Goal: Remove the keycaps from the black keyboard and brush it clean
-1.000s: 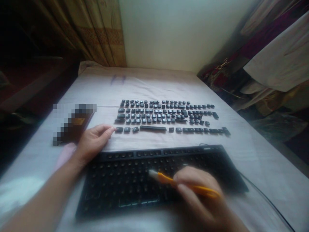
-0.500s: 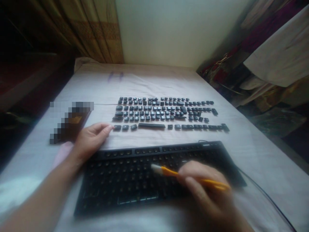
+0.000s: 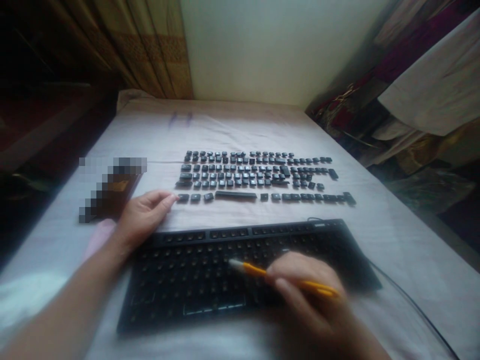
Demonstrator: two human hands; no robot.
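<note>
A black keyboard point(image 3: 210, 272) with its keycaps off lies in front of me, bare key posts showing. My right hand point(image 3: 309, 287) grips a small orange-handled brush point(image 3: 257, 270). Its pale bristles are over the middle of the keyboard; whether they touch is blurred. My left hand point(image 3: 148, 215) is at the keyboard's far left corner, thumb and fingers pressed together. Its fingertips are beside the leftmost loose keycap point(image 3: 183, 198) of the nearest row; anything in them is hidden. Behind the keyboard, rows of loose black keycaps point(image 3: 243, 176) are laid out, with the long space bar point(image 3: 236, 195) among them.
A dark brown object point(image 3: 122, 187), partly pixelated, lies left of the keycaps, beside a pink cloth point(image 3: 101, 235). The keyboard's cable point(image 3: 412, 298) runs off to the right. A pale sheet point(image 3: 240, 125) covers the surface. Curtains point(image 3: 157, 55) and hanging cloths point(image 3: 438, 80) flank it.
My right hand and the brush have moved a little to the left over the keyboard. My left hand and the loose keycaps stay where they were.
</note>
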